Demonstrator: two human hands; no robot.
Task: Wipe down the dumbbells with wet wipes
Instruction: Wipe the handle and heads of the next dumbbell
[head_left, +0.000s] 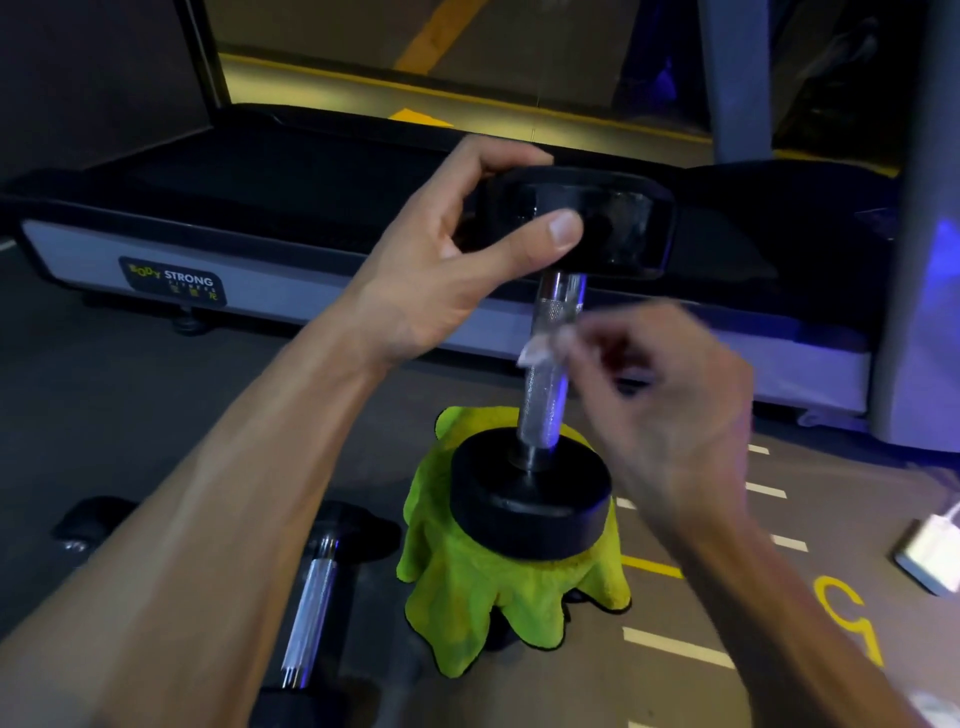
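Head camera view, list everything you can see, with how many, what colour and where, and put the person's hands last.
Upright dumbbell: one, black ends, silver handle, standing on the green cloth.
Green cloth: one, bright yellow-green, draped over something hidden, centre floor.
Lying dumbbell: one, black ends, silver handle, floor at lower left.
Wet wipe: one, whitish, against the upright dumbbell's handle.
Treadmill: one, black and grey, behind.
White packet: one, right edge of floor; contents unclear.
Left hand: grips the upright dumbbell's top end.
Right hand: blurred, pinches the wet wipe.
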